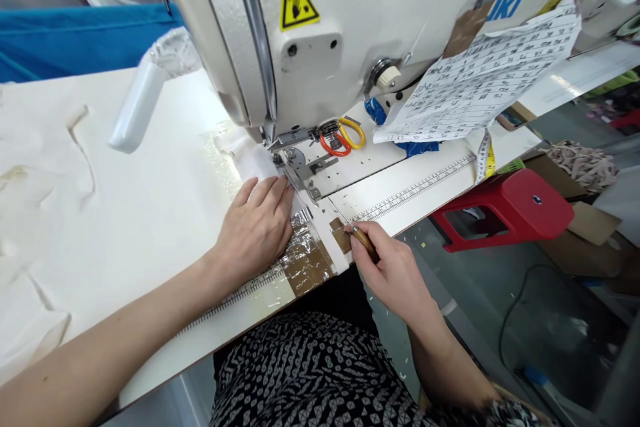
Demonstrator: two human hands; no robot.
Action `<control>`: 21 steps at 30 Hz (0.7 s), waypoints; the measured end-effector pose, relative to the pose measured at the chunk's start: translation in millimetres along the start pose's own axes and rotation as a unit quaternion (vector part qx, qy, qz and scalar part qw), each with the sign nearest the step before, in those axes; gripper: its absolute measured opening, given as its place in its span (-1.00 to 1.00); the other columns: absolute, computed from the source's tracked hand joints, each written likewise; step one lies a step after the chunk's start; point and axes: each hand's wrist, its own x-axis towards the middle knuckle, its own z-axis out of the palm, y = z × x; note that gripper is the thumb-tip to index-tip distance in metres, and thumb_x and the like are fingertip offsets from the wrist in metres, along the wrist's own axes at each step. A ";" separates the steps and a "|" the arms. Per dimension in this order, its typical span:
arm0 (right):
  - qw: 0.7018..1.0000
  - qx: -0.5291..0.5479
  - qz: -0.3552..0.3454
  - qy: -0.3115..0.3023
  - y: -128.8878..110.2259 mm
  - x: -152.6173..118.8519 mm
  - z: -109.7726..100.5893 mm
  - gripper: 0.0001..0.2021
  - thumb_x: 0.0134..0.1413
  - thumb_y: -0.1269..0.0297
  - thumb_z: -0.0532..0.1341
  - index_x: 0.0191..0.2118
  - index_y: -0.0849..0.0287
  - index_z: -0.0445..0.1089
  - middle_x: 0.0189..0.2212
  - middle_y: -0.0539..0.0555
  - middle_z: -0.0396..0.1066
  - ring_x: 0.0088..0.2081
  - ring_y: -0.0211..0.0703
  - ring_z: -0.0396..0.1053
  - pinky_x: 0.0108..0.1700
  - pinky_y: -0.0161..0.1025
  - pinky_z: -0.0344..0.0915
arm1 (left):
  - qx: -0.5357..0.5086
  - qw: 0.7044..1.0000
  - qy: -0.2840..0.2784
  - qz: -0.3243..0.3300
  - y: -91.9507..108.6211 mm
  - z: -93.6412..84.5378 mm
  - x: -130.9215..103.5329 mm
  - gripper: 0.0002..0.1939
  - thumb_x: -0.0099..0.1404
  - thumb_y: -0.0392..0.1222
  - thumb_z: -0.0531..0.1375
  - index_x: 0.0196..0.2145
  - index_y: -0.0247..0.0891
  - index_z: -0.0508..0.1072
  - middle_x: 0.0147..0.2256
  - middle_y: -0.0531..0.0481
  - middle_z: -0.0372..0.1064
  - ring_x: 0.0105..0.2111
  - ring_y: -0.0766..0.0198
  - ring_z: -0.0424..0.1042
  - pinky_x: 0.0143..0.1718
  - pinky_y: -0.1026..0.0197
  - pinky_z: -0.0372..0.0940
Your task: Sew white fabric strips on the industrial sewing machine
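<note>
A white sewing machine (pixel 310 73) stands over the white table, its needle area just beyond my left hand (pixel 257 223). That hand lies flat, fingers spread a little, on white fabric (pixel 247 157) beside the presser foot. A narrow white strip (pixel 327 240) runs from the metal guide to the table's front edge. To the right, my right hand (pixel 387 267) is wrapped round the wooden handle of an awl (pixel 366 243). The awl's thin metal tip points up and left toward the machine's metal plate. What lies under my left palm is hidden.
Scissors with red and yellow handles (pixel 353 133) lie behind the plate. A written sheet (pixel 475 80) hangs from the machine at right. White fabric (pixel 40 213) spreads at left. A red stool (pixel 510 207) stands beyond the front edge, near a tape measure (pixel 483 157).
</note>
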 end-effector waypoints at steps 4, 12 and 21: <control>1.000 -0.002 0.006 -0.003 -0.7 0.2 -0.7 -0.85 0.32 0.32 0.03 -0.14 0.16 0.33 -0.55 -0.07 0.33 -0.57 -0.27 0.28 -0.48 -0.33 0.19 | -0.014 1.000 0.000 -0.004 0.7 -0.6 -0.3 -0.53 0.41 -0.24 -0.05 0.15 -0.51 0.38 0.15 -0.39 0.33 0.16 -0.12 0.30 0.20 -0.19 0.19; 1.000 -0.007 0.005 -0.002 -0.1 -0.1 -0.8 -0.84 0.33 0.31 0.03 -0.15 0.15 0.33 -0.55 -0.06 0.34 -0.55 -0.23 0.29 -0.47 -0.32 0.19 | -0.020 1.000 -0.005 -0.009 1.0 -0.4 -0.6 -0.51 0.42 -0.21 -0.06 0.17 -0.51 0.37 0.17 -0.38 0.32 0.18 -0.11 0.29 0.23 -0.17 0.17; 0.999 0.013 0.016 0.034 -2.3 2.8 -0.5 -0.82 0.33 0.27 0.07 -0.07 0.16 0.34 -0.48 -0.03 0.42 -0.56 -0.27 0.28 -0.47 -0.31 0.20 | 0.025 1.000 0.001 -0.003 -4.8 3.0 1.6 -0.49 0.46 -0.21 -0.14 0.17 -0.57 0.34 0.17 -0.38 0.31 0.17 -0.09 0.28 0.22 -0.11 0.15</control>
